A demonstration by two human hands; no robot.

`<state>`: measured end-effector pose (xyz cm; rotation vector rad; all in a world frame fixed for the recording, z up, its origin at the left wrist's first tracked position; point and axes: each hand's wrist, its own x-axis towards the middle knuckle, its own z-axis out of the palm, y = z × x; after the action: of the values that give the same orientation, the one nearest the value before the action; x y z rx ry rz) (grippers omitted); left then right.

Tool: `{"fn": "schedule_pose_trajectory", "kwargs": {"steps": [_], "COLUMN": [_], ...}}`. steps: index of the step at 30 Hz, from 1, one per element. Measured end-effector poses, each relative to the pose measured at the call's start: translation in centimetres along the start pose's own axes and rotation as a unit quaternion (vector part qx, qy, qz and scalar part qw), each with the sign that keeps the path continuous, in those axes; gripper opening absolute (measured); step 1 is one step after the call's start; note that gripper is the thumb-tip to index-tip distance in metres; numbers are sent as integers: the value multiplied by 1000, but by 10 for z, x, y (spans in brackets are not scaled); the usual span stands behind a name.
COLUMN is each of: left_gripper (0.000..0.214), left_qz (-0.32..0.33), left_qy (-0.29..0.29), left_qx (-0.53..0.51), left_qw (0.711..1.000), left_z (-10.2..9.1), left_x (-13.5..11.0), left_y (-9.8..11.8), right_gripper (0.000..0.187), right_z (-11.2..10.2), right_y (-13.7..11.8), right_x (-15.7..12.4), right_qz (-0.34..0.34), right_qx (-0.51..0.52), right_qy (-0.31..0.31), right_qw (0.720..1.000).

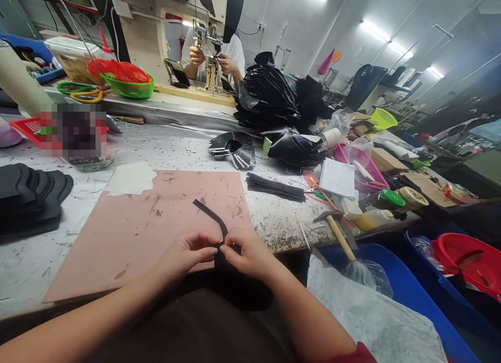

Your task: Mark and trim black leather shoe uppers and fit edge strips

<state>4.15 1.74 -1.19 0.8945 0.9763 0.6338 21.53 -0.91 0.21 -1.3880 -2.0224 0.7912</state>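
Observation:
My left hand and my right hand meet at the near edge of the pink mat. Both pinch a narrow black strip between thumb and fingertips. The strip curves up and away to the left over the mat. Its lower end runs down between my hands into dark material on my lap.
A hammer lies right of the mat, near a notepad and bottles. Stacks of black cut pieces and black bags sit behind. Dark soles lie left. Another person works a sewing machine at the back. A blue bin stands right.

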Motion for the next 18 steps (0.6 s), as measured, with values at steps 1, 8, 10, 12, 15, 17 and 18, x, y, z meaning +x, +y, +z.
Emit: {"fn": "schedule_pose_trajectory", "kwargs": {"steps": [1,8,10,12,15,17,18], "left_gripper": [20,21,25,29,27,20,17], "left_qz": [15,62,54,43,24,13,11], "left_qy": [9,47,38,13,-42,-57,-55], "left_qx": [15,42,65,100,178,245,273], "left_qw": [1000,996,996,994,983,968,960], "left_z": [0,-5,-11,-16,-21,-21,-21], "left_x": [0,-9,-10,-10,-11,-11,-12], "left_y": [0,7,12,19,32,40,43], "right_gripper": [14,12,14,15,14,14,14], "right_z": [-1,-17,-18,-16,-13,-12,-12], "right_y": [-1,-6,-9,-12,-19,-23,-25], "right_x": [0,6,9,12,15,16,16], "right_qz": [-2,-51,-68,-90,-112,-127,-133], "right_qx": [-3,-3,2,-18,-66,-87,-93], "right_qy": [-1,10,-21,-46,-55,-57,-59], "right_qw": [1000,999,997,995,990,986,985]}}
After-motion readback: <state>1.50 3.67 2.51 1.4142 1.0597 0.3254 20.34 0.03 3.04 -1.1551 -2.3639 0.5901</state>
